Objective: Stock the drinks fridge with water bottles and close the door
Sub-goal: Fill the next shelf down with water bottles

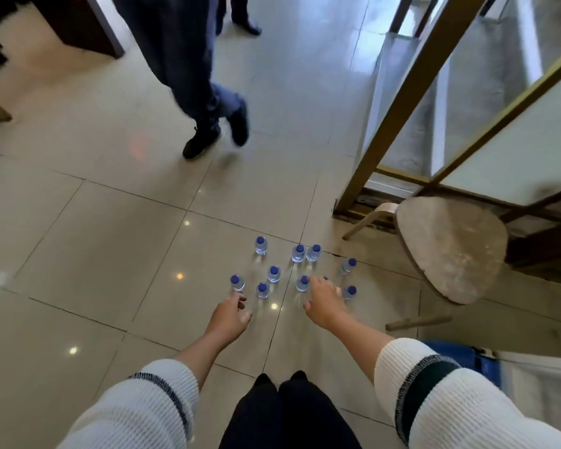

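Note:
Several small clear water bottles with blue caps stand upright on the tiled floor in front of me. My left hand hovers just short of the nearest left bottles, fingers loosely curled and holding nothing. My right hand reaches over the right part of the group, fingers spread above a bottle whose cap barely shows; another bottle stands at its fingertips. Whether the hand touches any bottle is not clear. The glass door with a brass frame stands open at the upper right.
A wooden stool stands right of the bottles, close to the door frame. Another person's legs and dark shoes are on the floor beyond the bottles. A blue and white object lies at my right. Dark furniture sits at the upper left.

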Tool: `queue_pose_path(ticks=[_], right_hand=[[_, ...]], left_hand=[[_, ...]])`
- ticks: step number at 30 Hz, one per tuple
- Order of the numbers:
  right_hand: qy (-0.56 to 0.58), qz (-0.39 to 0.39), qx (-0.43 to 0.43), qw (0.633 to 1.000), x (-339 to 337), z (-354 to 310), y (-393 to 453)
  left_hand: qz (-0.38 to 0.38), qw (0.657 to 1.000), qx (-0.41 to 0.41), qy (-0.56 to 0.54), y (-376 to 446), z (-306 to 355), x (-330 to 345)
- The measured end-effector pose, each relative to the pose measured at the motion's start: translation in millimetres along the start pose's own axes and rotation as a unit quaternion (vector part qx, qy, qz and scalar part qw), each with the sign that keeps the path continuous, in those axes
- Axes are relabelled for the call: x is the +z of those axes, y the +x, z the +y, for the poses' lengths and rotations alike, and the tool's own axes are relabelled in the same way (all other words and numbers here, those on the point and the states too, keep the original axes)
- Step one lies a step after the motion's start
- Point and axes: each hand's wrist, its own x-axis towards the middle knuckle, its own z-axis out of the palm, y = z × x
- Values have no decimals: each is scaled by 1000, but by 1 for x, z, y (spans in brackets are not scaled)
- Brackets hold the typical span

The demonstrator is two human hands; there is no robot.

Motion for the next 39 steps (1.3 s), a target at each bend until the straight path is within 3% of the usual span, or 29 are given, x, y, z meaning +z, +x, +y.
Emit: queue_pose_path(ticks=[13,18,24,31,39], right_hand=[[95,-25,1,995,207,50,254],[164,22,-19,986,278,76,345],[213,64,-71,972,320,102,394],[274,82,-70,956,297,102,354],[341,117,-36,932,153,66,197]], left_hand=[[16,997,-28,-64,232,-142,171],[53,993,42,-98,314,-184,236],[120,977,100,-145,365,-205,278],[121,975,97,-160,329,-181,244],[108,983,94,-117,185,-63,115]])
